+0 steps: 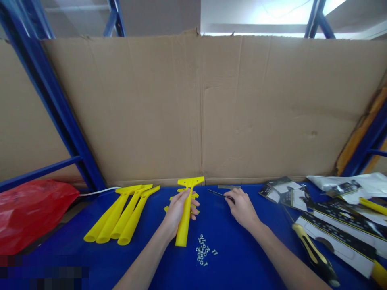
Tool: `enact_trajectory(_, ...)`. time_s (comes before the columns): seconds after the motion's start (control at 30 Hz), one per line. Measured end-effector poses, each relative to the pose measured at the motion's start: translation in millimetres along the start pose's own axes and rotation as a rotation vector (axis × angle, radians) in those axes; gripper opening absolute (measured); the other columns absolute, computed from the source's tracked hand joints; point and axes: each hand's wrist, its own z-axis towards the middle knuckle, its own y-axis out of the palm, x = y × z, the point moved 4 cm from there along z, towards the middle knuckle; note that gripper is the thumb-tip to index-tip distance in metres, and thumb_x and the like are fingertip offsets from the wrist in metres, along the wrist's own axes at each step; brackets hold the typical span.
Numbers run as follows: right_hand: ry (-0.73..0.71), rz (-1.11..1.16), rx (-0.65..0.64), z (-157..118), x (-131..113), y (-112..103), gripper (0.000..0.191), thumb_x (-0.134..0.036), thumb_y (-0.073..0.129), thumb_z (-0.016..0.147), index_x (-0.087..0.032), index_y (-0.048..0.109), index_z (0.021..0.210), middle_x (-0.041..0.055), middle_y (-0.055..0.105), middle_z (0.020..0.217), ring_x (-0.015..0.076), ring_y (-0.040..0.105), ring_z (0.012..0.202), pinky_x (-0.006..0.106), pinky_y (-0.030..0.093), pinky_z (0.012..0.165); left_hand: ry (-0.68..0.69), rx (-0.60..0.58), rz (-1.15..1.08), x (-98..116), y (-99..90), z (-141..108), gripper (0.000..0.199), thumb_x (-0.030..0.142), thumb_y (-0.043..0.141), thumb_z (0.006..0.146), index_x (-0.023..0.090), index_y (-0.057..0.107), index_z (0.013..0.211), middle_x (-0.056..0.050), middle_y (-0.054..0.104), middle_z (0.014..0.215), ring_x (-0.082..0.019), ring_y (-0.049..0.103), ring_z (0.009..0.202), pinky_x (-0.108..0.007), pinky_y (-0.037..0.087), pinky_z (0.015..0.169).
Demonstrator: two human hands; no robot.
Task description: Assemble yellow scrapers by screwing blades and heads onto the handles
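My left hand (173,213) is wrapped round a yellow plastic scraper handle (184,231), its flat T-shaped head pointing away from me and its wide round end toward me. Flat yellow pieces (194,196) show partly behind that hand. Pinched in my right hand (242,207) is a thin metal blade (215,193), one end reaching left toward the scraper head without touching it. Just beyond that hand lies a flat grey strip (229,187) on the blue table (238,257). Small nuts and screws (201,251) sit in a loose pile between my forearms.
Several more yellow scraper handles (127,219) lie side by side at left, near a red plastic bag (36,213). At right are a screwdriver (314,253) and black-and-white card packages (338,237). A cardboard wall (199,108) closes off the back, with blue metal posts (60,104) beside it.
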Motion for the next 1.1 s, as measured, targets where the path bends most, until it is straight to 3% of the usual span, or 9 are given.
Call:
enact_trajectory(0.17,0.054,0.153,0.114,0,6,-4,0.02,-0.021,0.046,0.082,-0.021,0.066,0.084,0.0058,0.068,0.077,0.0207,0.062,0.074,0.032,0.046,0.068,-0.002,-0.05,0.018,0,1.3,0,0.023,0.03,0.042,0.089,0.011,0.053,0.097,-0.003,0.063,0.056,-0.011,0.051,0.034,-0.019,0.04,0.032)
enact_trajectory(0.3,0.136,0.279,0.168,-1,8,-8,0.021,-0.028,0.045,0.083,-0.02,0.064,0.082,0.003,0.066,0.064,0.0178,0.061,0.057,0.028,0.045,0.057,0.049,-0.041,0.034,4,2.5,0,0.027,0.042,0.044,0.088,0.017,0.046,0.097,0.002,0.06,0.052,-0.008,0.041,0.025,-0.017,0.031,0.026)
enact_trajectory(0.4,0.193,0.377,0.206,-2,7,-12,0.02,-0.032,0.047,0.081,-0.021,0.064,0.079,0.0012,0.064,0.058,0.0163,0.059,0.05,0.027,0.044,0.052,0.097,-0.005,0.073,8,3.1,-3,0.032,0.041,0.063,0.077,0.02,0.042,0.09,0.003,0.062,0.057,-0.008,0.046,0.029,-0.016,0.033,0.026)
enact_trajectory(0.47,0.228,0.441,0.236,-1,8,-14,0.021,-0.035,0.049,0.08,-0.021,0.063,0.076,0.001,0.063,0.056,0.0165,0.059,0.05,0.027,0.044,0.051,0.074,0.008,0.066,9,4.1,-4,0.03,0.036,0.065,0.076,0.02,0.043,0.088,0.001,0.064,0.062,-0.011,0.054,0.036,-0.017,0.038,0.029)
enact_trajectory(0.57,0.274,0.531,0.266,0,11,-15,0.025,-0.042,0.052,0.077,-0.021,0.063,0.071,0.0013,0.062,0.053,0.0171,0.058,0.051,0.027,0.043,0.049,-0.003,0.002,0.016,8,6.9,-7,0.018,0.033,0.053,0.084,0.016,0.049,0.088,-0.004,0.064,0.063,-0.014,0.06,0.044,-0.02,0.044,0.033)
enact_trajectory(0.73,0.335,0.668,0.257,2,17,-11,0.028,-0.046,0.057,0.072,-0.019,0.062,0.066,0.001,0.06,0.049,0.0149,0.054,0.046,0.025,0.038,0.043,-0.038,-0.048,0.012,4,11.7,-9,0.027,0.032,0.038,0.089,0.011,0.054,0.094,-0.001,0.059,0.05,-0.012,0.051,0.035,-0.021,0.042,0.033)
enact_trajectory(1.1,0.421,0.863,0.213,2,14,-7,0.021,-0.039,0.065,0.064,-0.019,0.063,0.061,-0.0004,0.059,0.044,0.0133,0.053,0.041,0.023,0.035,0.038,-0.043,-0.027,0.062,-4,7.2,-7,0.029,0.034,0.033,0.088,0.012,0.051,0.097,-0.004,0.064,0.05,-0.012,0.044,0.027,-0.021,0.036,0.03)
